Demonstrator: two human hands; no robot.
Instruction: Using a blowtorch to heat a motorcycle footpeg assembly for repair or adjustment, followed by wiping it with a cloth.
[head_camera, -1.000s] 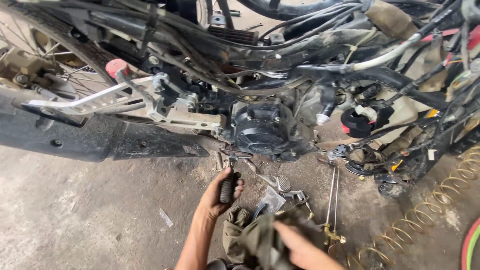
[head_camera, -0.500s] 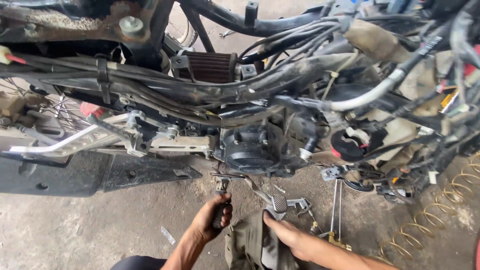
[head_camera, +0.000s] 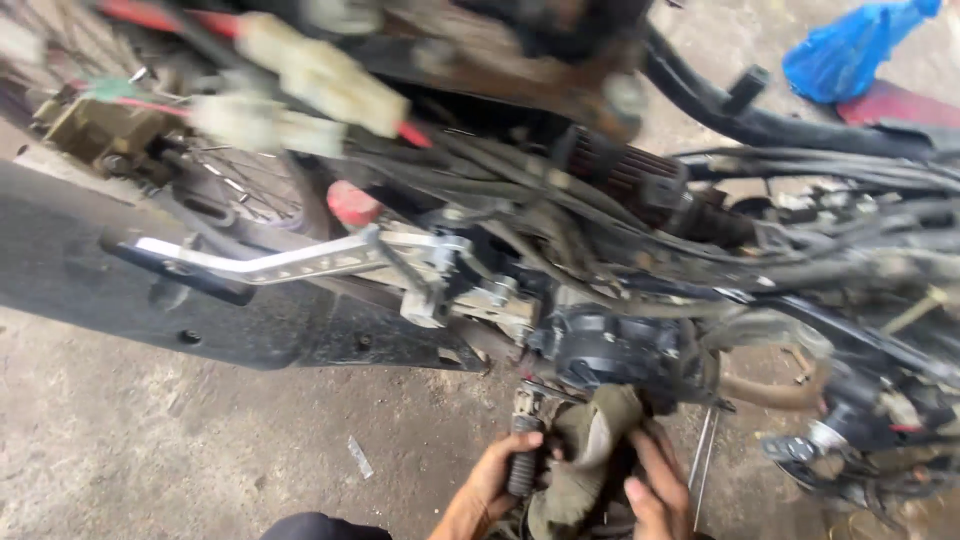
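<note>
1. Left hand (head_camera: 492, 478): grip clamped around a black-handled tool (head_camera: 521, 470), its tip pointing up under the dark engine cover (head_camera: 610, 350).
2. Right hand (head_camera: 655, 490): fingers pressed on a grimy rag (head_camera: 585, 455), just beside the tool.
3. Risk: the rag could likely snag the tool tip; a greasy handle might slip.

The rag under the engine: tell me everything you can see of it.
The rag is a dull olive-grey cloth, grimy and crumpled into thick folds. It stands bunched upright below the dark round engine cover, its top edge pressed against the cover's underside. The right hand grips it from the right, fingers spread over the folds. The left hand, beside it on the left, holds a black ribbed tool handle that lies against the cloth. Its lower end is hidden between the hands.
</note>
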